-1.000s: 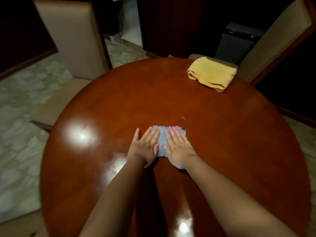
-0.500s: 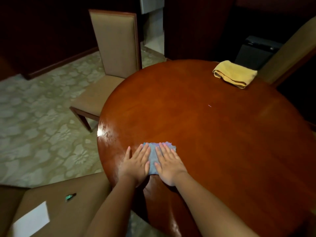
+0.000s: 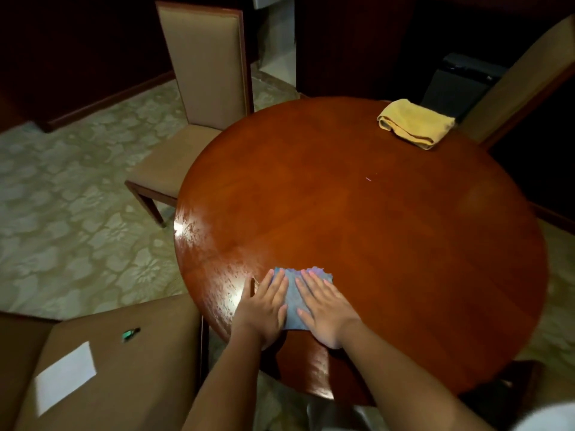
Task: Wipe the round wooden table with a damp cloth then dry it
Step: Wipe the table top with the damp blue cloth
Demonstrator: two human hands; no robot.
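A small blue cloth [image 3: 294, 293] lies flat on the round wooden table [image 3: 373, 231], near its front left edge. My left hand [image 3: 264, 309] and my right hand [image 3: 325, 309] both press on the cloth with straight fingers, side by side. A wet sheen shows on the table's left rim, left of the hands. A folded yellow cloth [image 3: 415, 123] rests at the table's far right edge, well away from both hands.
A tan upholstered chair [image 3: 199, 98] stands at the table's far left. Another chair [image 3: 529, 85] is behind the yellow cloth. A third chair seat [image 3: 124, 368] at the near left holds a white paper [image 3: 63, 376] and a small green object [image 3: 130, 334]. Patterned carpet lies around.
Both hands slid the blue cloth from the table's middle toward its near left edge, and my view pulled back and turned left. The yellow cloth stayed put.
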